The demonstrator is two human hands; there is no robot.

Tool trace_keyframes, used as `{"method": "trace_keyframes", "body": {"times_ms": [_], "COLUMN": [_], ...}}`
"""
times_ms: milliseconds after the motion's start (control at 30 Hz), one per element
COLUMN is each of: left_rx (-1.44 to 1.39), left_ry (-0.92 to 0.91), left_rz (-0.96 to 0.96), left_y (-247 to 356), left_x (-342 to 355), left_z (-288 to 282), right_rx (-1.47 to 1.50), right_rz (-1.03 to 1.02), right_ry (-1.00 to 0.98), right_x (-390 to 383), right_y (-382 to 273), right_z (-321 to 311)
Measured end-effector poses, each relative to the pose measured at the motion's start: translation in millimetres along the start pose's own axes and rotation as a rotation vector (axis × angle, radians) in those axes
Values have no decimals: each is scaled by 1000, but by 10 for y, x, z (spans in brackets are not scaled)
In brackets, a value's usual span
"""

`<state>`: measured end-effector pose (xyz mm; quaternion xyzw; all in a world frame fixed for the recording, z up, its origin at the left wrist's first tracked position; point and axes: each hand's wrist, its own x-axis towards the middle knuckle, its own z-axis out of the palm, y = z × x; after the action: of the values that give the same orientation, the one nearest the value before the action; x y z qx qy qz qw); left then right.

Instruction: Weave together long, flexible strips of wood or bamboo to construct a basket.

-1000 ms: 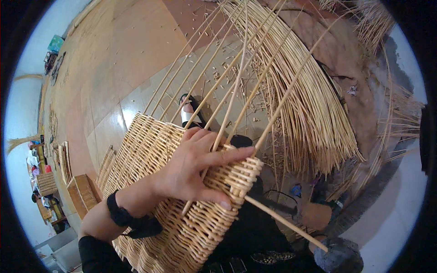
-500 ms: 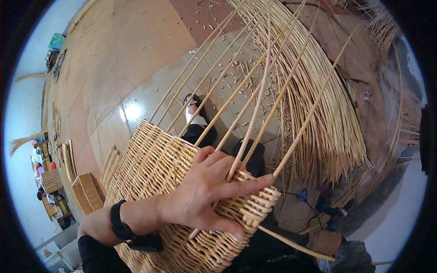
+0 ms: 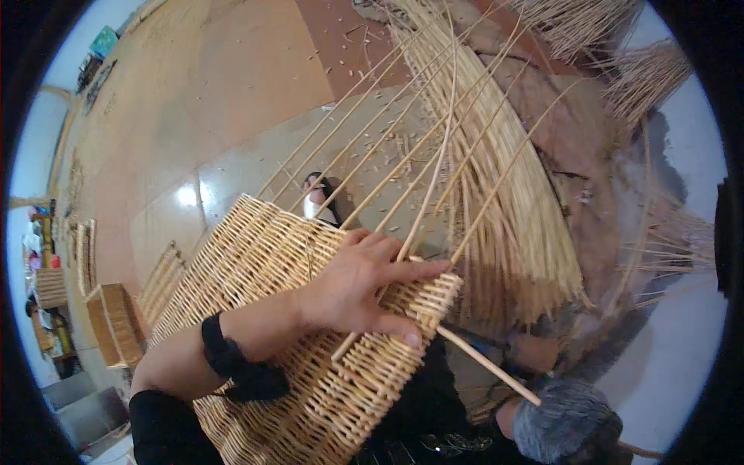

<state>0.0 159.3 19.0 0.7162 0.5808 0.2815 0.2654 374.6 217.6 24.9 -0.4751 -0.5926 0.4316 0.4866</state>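
A woven wicker panel (image 3: 256, 256) slants across the lower middle, with several long rods (image 3: 403, 159) standing out of its upper edge. My left hand (image 3: 360, 283) is closed over that edge; some fingers curl over it between the rods. Its index finger stretches toward the corner rod, and its thumb presses on the weave. A cut rod end (image 3: 345, 346) pokes out below this hand. From the panel's right side, a thicker rod (image 3: 484, 360) runs down to my right hand (image 3: 566, 422), in a grey glove. That hand looks rounded and closed, but its fingers are hidden.
A big bundle of peeled rods (image 3: 504, 194) lies on the floor beyond, at the right. Cut bits are scattered over the tiles (image 3: 256, 182). A wooden box (image 3: 114, 325) and a shelf with goods (image 3: 46, 287) stand at the left. My shoe (image 3: 318, 198) shows behind the panel.
The view has shifted, and the panel with my left hand sits slightly differently in it. The gloved right hand has turned and come more into view beside the thicker rod. My left hand keeps its hold.
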Motion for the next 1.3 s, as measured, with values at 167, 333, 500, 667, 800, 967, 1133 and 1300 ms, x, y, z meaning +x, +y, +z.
{"method": "trace_keyframes", "body": {"times_ms": [167,333,500,667,800,967,1133,1300], "left_rx": [-29,16,47,74,52,34,4,130], "left_ry": [23,18,-14,-67,-105,-43,-16,-124], "left_rz": [-59,-36,-122,-91,-53,-57,-17,1], "left_y": [32,-47,-69,42,125,31,-66,65], "left_x": [-84,-148,-120,-42,-57,-52,113,221], "left_z": [84,157,131,126,123,12,33,50], "right_rx": [83,118,355,-901,-404,-1269,-1087,-141], "right_rz": [-223,-139,-211,-585,747,-265,40,763], "right_ry": [-199,-468,-1161,-1240,-1614,-1572,-1566,-1270], "right_x": [227,421,625,586,558,414,274,86], "right_y": [-324,-419,-646,-553,-327,-316,-244,-353], "right_z": [309,866,1195,1244,1023,271,-71,222]}}
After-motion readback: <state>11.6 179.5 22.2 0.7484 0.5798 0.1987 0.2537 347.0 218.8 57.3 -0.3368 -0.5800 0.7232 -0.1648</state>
